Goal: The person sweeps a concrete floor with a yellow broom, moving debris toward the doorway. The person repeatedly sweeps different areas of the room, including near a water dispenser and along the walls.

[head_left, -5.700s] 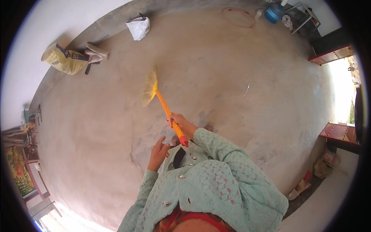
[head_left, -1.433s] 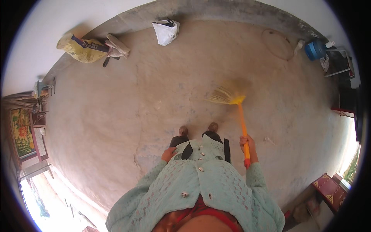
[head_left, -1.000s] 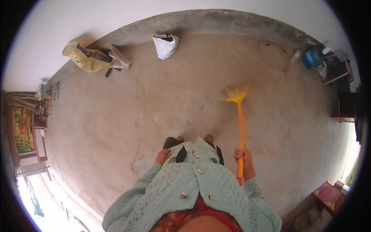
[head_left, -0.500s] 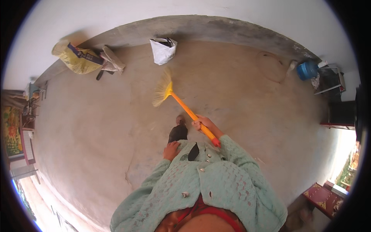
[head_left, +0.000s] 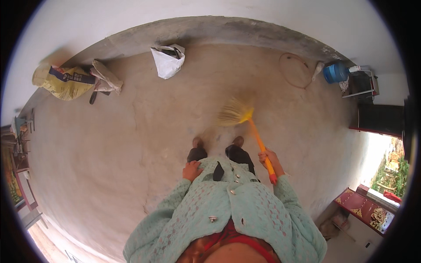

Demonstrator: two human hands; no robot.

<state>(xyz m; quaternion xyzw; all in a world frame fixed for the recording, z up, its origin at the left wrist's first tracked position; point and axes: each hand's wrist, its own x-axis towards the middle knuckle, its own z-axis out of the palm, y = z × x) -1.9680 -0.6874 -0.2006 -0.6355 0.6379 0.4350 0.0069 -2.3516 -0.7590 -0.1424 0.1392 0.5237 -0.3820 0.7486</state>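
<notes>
My right hand (head_left: pixel 268 158) is wrapped round the orange handle of a broom (head_left: pixel 258 136), close to its red end cap. The broom slants away from me, and its yellow bristle head, slightly blurred, is fanned out toward the left over the concrete floor (head_left: pixel 109 144), in front of my shoes. Whether the bristle tips touch the floor I cannot tell. My left hand (head_left: pixel 192 170) rests with its fingers laid on the hem of my pale green knitted jacket, by my left thigh, and holds nothing.
Along the far wall stand a yellow sack (head_left: pixel 70 85), a crumpled pale bag (head_left: pixel 106 78) and a white plastic bag (head_left: pixel 168 61). At the far right lie a coiled hose (head_left: pixel 298 70) and a blue water jug (head_left: pixel 336 73). A dark red table (head_left: pixel 357 208) is at the near right.
The broom and my right hand have swung to the right. Both my feet now show, where only one did before. The room has shifted leftward in view. My left hand stays on the jacket.
</notes>
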